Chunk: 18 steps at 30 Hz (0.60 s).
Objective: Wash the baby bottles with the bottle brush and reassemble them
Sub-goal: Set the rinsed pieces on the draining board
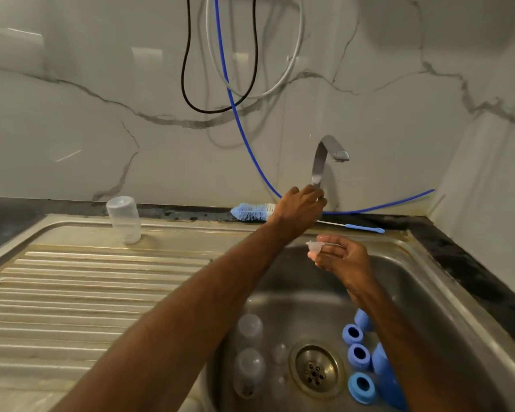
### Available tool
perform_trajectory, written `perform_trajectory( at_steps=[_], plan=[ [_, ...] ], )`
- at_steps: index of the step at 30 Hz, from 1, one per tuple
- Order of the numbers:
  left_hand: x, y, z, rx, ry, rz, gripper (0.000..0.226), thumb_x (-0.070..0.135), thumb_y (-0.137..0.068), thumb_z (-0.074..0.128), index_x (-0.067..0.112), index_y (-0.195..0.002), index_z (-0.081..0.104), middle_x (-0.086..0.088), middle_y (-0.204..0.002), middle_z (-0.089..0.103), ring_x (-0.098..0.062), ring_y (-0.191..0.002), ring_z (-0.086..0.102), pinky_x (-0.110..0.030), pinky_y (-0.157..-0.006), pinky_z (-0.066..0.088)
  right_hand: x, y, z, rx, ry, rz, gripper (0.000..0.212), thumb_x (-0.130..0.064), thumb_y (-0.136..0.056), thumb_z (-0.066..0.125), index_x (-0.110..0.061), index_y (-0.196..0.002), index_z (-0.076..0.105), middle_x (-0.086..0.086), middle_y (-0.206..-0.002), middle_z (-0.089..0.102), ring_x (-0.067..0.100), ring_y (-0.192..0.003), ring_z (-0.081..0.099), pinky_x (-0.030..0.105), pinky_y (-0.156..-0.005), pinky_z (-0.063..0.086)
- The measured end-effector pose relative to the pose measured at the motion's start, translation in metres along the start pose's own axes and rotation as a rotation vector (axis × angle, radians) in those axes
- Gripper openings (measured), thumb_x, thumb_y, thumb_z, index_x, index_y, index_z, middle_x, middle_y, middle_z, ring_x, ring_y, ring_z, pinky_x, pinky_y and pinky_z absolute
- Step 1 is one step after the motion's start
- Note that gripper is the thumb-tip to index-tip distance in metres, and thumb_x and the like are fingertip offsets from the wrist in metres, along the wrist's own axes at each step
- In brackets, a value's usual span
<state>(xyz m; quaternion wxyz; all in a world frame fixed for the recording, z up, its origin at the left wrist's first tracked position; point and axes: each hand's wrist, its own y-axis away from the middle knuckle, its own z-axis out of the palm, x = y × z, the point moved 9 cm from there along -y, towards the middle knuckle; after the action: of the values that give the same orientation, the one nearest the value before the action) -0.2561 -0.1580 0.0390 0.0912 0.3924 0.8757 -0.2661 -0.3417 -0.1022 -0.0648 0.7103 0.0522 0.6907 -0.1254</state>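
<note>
Bottle teat (315, 247), clear, pinched by right hand (344, 258) fingers over the sink (304, 295); left hand (298, 207) fingers grip the tap (320, 162) base.

Steel sink (416, 264), tap (319, 162) behind; cables (211, 111) on marble wall (72, 99).

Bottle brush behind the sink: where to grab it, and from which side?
Probably the blue handle, from above and the right. The bottle brush lies flat along the sink's back rim, bristles at the left end, and the left hand, at the faucet, crosses its stem in the middle.
</note>
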Motion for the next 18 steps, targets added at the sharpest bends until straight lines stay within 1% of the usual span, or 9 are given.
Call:
perform_trajectory(
  at_steps=[3, 6, 8, 11, 13, 16, 18],
  plan=[
    [0.0, 0.001, 0.0, -0.022, -0.04, -0.027, 0.054, 0.016, -0.1, 0.06, 0.013, -0.151, 0.042, -0.01, -0.156, 0.039, -0.027, -0.14, 0.04, -0.041, -0.109, 0.039, -0.002, 0.0, 0.002, 0.0, 0.033, -0.04, 0.04, 0.013, -0.076, 0.078, -0.003, -0.111, 0.068, 0.014, -0.1, 0.076, 0.023, -0.088, 0.076, 0.028, -0.077, 0.063],
    [-0.003, 0.002, 0.001, -0.052, -0.037, -0.058, 0.052, 0.019, -0.102, 0.058, 0.013, -0.151, 0.041, -0.01, -0.158, 0.037, -0.027, -0.141, 0.039, -0.041, -0.111, 0.038, -0.002, -0.001, 0.003, -0.014, 0.074, -0.054, 0.039, 0.018, -0.076, 0.076, -0.001, -0.109, 0.067, 0.007, -0.092, 0.075, 0.01, -0.076, 0.076, 0.019, -0.067, 0.06],
    [-0.006, 0.004, 0.003, -0.064, -0.037, -0.066, 0.056, 0.02, -0.099, 0.063, 0.015, -0.151, 0.041, -0.01, -0.158, 0.038, -0.027, -0.14, 0.039, -0.042, -0.111, 0.039, -0.002, -0.001, 0.004, -0.026, 0.106, -0.066, 0.04, 0.019, -0.076, 0.075, -0.003, -0.108, 0.067, 0.003, -0.091, 0.075, 0.008, -0.077, 0.076, 0.016, -0.065, 0.057],
    [-0.01, 0.008, 0.009, -0.077, -0.048, -0.064, 0.065, 0.017, -0.094, 0.07, 0.018, -0.152, 0.04, -0.008, -0.157, 0.038, -0.027, -0.139, 0.04, -0.042, -0.11, 0.04, -0.002, -0.002, 0.002, -0.035, 0.146, -0.093, 0.041, 0.017, -0.075, 0.077, -0.01, -0.104, 0.069, 0.002, -0.093, 0.077, 0.016, -0.087, 0.076, 0.02, -0.07, 0.059],
    [-0.012, 0.01, 0.013, -0.082, -0.039, -0.071, 0.068, 0.015, -0.093, 0.07, 0.018, -0.153, 0.037, -0.007, -0.159, 0.036, -0.027, -0.14, 0.039, -0.043, -0.11, 0.039, -0.001, -0.001, 0.002, -0.031, 0.16, -0.097, 0.039, 0.015, -0.075, 0.078, -0.014, -0.101, 0.069, 0.001, -0.091, 0.078, 0.018, -0.088, 0.076, 0.025, -0.075, 0.061],
    [-0.01, 0.014, 0.016, -0.085, -0.017, -0.065, 0.074, 0.013, -0.092, 0.068, 0.016, -0.156, 0.032, -0.009, -0.165, 0.026, -0.028, -0.142, 0.037, -0.044, -0.112, 0.039, 0.0, -0.001, 0.001, -0.019, 0.191, -0.076, 0.036, 0.005, -0.077, 0.081, -0.023, -0.097, 0.07, 0.002, -0.095, 0.077, 0.019, -0.09, 0.074, 0.031, -0.079, 0.061],
    [-0.008, 0.021, 0.011, -0.063, 0.022, -0.074, 0.078, 0.008, -0.091, 0.066, 0.014, -0.158, 0.028, -0.01, -0.168, 0.017, -0.029, -0.146, 0.032, -0.045, -0.114, 0.038, 0.0, 0.0, 0.001, -0.02, 0.221, -0.07, 0.035, 0.002, -0.077, 0.082, -0.024, -0.097, 0.07, 0.003, -0.098, 0.076, 0.02, -0.093, 0.073, 0.034, -0.081, 0.061]
  ],
)
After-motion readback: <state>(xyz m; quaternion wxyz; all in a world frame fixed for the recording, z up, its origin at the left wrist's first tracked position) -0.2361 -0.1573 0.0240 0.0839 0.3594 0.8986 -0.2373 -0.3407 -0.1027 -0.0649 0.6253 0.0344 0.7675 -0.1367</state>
